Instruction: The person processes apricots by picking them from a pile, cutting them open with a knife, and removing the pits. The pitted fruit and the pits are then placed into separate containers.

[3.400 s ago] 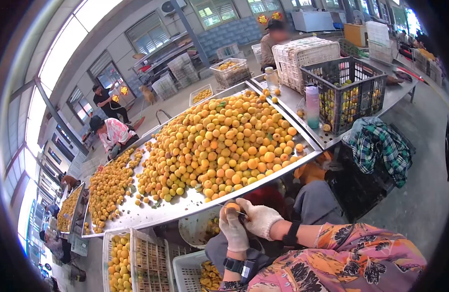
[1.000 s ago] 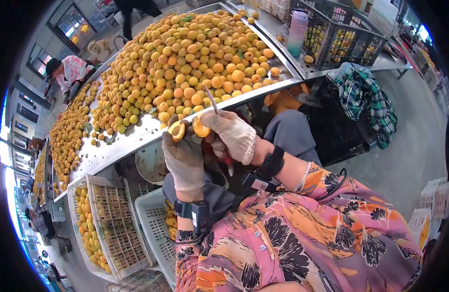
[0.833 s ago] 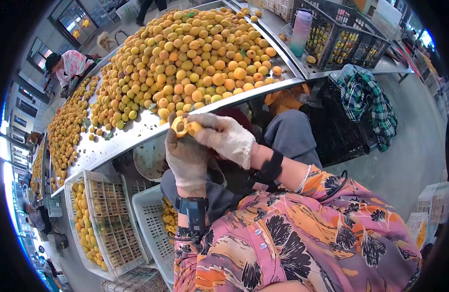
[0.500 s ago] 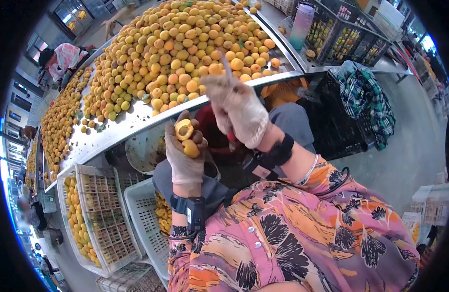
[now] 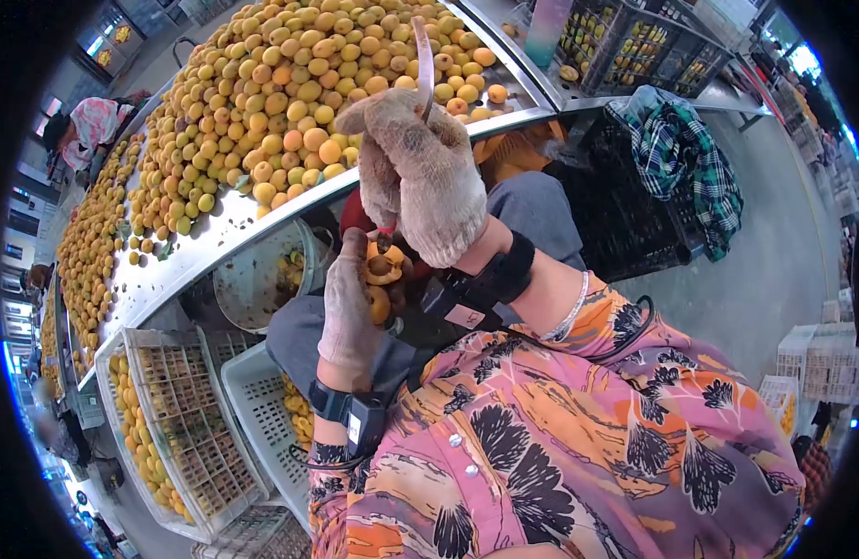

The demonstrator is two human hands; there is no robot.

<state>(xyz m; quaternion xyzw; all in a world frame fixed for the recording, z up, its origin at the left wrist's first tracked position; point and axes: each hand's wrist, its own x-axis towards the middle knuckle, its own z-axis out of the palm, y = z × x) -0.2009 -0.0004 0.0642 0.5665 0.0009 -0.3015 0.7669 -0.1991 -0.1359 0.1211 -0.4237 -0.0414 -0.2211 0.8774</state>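
Cupping likely soft fruit (image 5: 385, 271), best gripped skin-side, left hand (image 5: 347, 306) half-curls; above, right hand (image 5: 431, 177) clenches a knife (image 5: 424, 63).

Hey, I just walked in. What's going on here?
Someone's gloved left hand holds cut fruit. The gloved right hand grips a knife, blade upward, its red lower end close to that fruit. A big heap of whole fruit lies on the metal table ahead; a pale basket holding yellow pieces sits below.
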